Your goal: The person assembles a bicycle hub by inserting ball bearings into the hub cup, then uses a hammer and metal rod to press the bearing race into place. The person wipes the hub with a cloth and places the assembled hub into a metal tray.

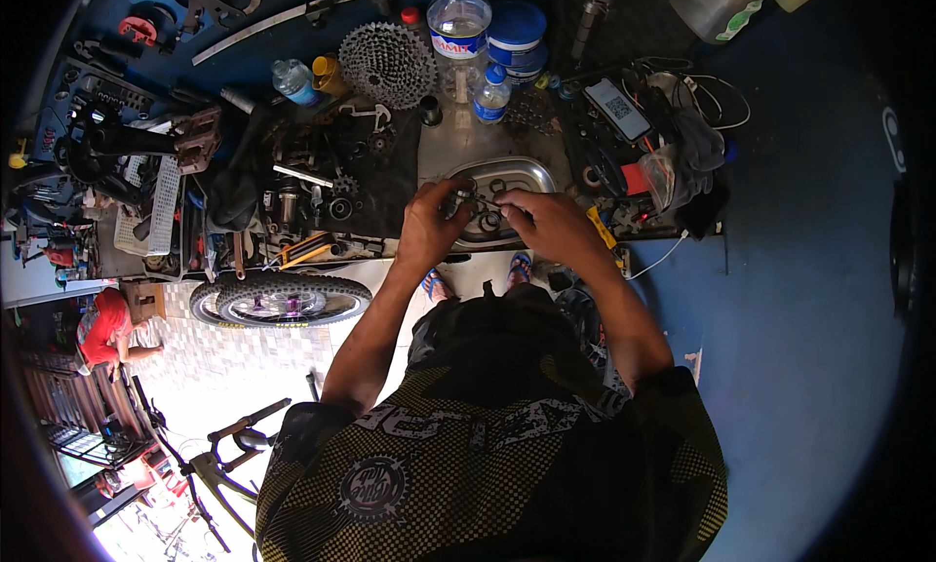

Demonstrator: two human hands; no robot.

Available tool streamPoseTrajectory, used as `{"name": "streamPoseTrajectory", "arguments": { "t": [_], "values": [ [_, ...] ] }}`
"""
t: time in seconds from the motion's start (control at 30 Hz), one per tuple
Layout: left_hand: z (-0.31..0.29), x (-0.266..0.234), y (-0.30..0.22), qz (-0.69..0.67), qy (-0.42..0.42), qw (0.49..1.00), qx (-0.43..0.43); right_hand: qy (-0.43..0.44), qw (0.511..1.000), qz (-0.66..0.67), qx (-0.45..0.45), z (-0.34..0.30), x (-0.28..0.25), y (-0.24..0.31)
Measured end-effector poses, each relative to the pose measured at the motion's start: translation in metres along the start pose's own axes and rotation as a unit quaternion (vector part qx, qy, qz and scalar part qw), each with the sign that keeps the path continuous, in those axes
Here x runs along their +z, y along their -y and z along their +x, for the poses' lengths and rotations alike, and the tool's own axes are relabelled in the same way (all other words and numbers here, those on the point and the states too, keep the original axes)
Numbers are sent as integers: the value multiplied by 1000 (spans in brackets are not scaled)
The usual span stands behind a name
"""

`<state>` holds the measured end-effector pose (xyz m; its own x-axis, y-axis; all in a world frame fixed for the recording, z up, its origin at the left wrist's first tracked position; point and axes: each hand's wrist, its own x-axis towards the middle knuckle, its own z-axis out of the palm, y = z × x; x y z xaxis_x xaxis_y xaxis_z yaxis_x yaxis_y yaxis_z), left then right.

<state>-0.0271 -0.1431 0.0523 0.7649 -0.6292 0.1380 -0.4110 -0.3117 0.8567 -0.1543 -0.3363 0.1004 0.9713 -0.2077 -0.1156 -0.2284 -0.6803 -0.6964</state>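
Both hands are over an oval steel tray (pixel 539 177) on the workbench. My left hand (pixel 429 229) is closed, with thumb and fingertips pinching a small metal part (pixel 466 193) above the tray's left side. Facing it, my right hand (pixel 554 223) has thumb and forefinger pressed together near that part. A thin piece seems to run between the two hands, but its kind is too small to tell. In the tray lie a few small dark rings (pixel 498 185), partly hidden by my fingers.
Behind the tray stand a large water bottle (pixel 459 21), a smaller bottle (pixel 491 96) and a bicycle cassette (pixel 388 65). Tools and bike parts crowd the left; a phone (pixel 618 110) and cables lie right. A bicycle wheel (pixel 281 300) is below the bench edge. A person in red (pixel 105 328) crouches far left.
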Motion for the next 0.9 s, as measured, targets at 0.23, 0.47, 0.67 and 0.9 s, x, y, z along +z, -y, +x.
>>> {"name": "streamPoseTrajectory", "arguments": {
  "t": [0.23, 0.47, 0.67, 0.9],
  "values": [
    [-4, 4, 11, -18, 23, 997, -71, -46, 981, -185, 17, -7, 22, 21],
    [-4, 12, 30, 3, 52, 991, -123, -55, 982, -176, 34, -1, 33, -10],
    [-2, 1, 35, 77, 69, 991, -79, -72, 984, -155, 40, 10, 40, -30],
    [3, -7, 27, 120, 108, 984, -78, -58, 976, -211, -17, 37, 62, -53]
  ]
}}
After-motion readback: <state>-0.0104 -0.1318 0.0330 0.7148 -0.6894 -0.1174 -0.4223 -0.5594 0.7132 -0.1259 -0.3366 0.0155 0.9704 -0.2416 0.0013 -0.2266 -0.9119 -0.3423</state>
